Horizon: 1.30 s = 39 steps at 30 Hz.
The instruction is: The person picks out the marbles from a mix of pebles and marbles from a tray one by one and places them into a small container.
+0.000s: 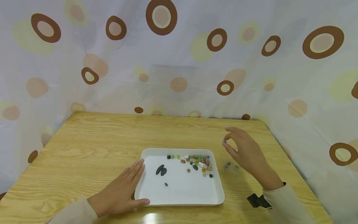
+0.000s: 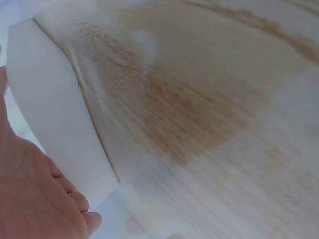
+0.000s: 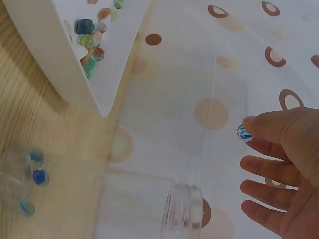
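Note:
My right hand (image 1: 249, 152) pinches a blue-and-white glass marble (image 3: 244, 133) between thumb and index finger, raised above the table right of the tray. Below it stands a clear jar (image 3: 183, 214) with a threaded neck; several blue marbles (image 3: 40, 177) lie at its bottom. My left hand (image 1: 123, 188) rests along the left side of a white tray (image 1: 181, 199), fingers extended at the rim and thumb at the front corner. In the tray, mixed marbles and pebbles (image 1: 201, 160) cluster at the back right. Dark oval stones (image 1: 163, 171) lie left of centre.
The tray stands on a wood-grain table (image 1: 98, 140) near its front edge. A patterned curtain (image 1: 179, 62) hangs behind the table and along its sides. A black strap (image 1: 258, 201) sticks out from the right wrist.

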Each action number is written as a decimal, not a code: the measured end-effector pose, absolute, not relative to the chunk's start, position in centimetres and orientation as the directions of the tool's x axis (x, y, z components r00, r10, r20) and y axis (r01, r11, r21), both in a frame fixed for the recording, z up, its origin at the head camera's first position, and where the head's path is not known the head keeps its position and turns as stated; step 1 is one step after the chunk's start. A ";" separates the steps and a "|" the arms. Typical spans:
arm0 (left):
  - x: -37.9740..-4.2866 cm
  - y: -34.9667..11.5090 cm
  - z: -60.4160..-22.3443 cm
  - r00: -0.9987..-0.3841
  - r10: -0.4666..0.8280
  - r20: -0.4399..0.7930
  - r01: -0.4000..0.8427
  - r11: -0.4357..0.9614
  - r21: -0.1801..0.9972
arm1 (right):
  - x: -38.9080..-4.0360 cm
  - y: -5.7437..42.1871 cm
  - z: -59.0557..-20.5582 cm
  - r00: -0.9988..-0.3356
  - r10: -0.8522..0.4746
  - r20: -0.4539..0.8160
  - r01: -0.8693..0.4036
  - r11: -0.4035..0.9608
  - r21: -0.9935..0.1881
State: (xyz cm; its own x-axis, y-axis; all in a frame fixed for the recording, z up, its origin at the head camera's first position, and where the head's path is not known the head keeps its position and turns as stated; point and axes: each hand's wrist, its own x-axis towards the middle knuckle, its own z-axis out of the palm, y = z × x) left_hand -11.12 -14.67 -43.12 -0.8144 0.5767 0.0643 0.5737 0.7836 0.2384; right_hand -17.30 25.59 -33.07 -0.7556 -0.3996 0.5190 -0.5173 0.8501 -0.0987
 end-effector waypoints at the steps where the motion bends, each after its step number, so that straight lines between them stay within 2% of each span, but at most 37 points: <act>1: -11.1 -14.7 -43.1 -0.814 0.577 0.066 0.575 0.784 0.236 | -17.1 26.0 -33.1 -0.759 -0.388 0.522 -0.507 0.856 -0.102; 10: -11.0 -14.7 -43.1 -0.815 0.576 0.070 0.574 0.783 0.237 | -15.7 29.3 -33.8 -0.806 -0.288 0.518 -0.422 0.893 -0.159; 21: -10.9 -14.6 -42.9 -0.817 0.572 0.075 0.571 0.785 0.239 | -15.2 30.4 -35.0 -0.839 -0.255 0.481 -0.381 0.906 -0.185; 39: -10.9 -14.7 -42.9 -0.815 0.576 0.065 0.573 0.784 0.237 | -15.2 30.6 -35.4 -0.833 -0.256 0.490 -0.396 0.895 -0.205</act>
